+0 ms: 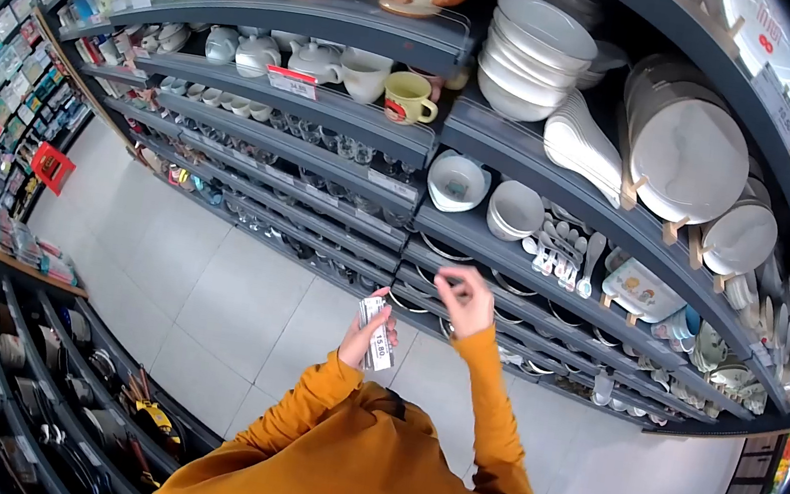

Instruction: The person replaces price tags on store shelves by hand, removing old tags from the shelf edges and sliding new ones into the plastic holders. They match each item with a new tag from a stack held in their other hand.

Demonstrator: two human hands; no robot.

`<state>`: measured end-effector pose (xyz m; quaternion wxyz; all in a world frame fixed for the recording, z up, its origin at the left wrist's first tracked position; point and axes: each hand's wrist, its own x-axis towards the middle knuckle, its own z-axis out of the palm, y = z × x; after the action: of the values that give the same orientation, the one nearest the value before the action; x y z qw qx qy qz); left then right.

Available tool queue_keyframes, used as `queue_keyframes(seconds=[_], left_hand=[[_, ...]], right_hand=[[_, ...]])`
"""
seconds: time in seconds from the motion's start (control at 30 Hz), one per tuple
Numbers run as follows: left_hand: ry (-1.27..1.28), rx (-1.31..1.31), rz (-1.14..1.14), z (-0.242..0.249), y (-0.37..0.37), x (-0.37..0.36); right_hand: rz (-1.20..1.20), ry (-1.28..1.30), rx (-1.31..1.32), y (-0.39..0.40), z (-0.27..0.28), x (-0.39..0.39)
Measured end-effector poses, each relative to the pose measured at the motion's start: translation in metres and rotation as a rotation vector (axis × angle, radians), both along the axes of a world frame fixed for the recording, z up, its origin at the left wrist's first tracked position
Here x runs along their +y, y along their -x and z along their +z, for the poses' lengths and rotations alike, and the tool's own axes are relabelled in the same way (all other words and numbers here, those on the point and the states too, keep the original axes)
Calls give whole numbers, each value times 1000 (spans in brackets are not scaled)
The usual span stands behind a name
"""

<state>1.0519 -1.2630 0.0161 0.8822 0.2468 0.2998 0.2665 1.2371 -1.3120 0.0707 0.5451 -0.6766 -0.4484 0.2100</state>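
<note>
My left hand (366, 335) is closed around a small stack of white price labels (381, 348); the front one reads 15.80. To its right and higher up, my right hand (465, 299) is raised in front of the shelves. Its fingers are curled in toward the thumb, slightly blurred, and whatever they may hold cannot be made out. Beyond the right hand, white bowls (515, 210) and several small spoons (564, 254) sit on a shelf.
Dark shelving (326, 162) curves across the front, holding cups, teapots, glasses and a white bowl stack (532, 59). White plates (688, 152) stand in wooden racks at the right. Pale floor tiles (237, 291) lie below. Another shelf unit (23, 377) with pans is at lower left.
</note>
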Motion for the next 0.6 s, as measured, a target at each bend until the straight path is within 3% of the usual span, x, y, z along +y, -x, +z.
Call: queue_keyframes(seconds=[0.23,0.3,0.4,0.6], left_hand=[[140,-85,-70,-5,58,66],[174,-42,-96,-10,71,83],[221,-29,-43,-16,79,102],[88,-69,-221,-22,54,126]], right_hand=[[-120,132,-477,-23,2,152],[-14,195,-548,-34,-7,175],[-3,353,-534,-40,-3,181],[-146,122,-498,-22,14,161]])
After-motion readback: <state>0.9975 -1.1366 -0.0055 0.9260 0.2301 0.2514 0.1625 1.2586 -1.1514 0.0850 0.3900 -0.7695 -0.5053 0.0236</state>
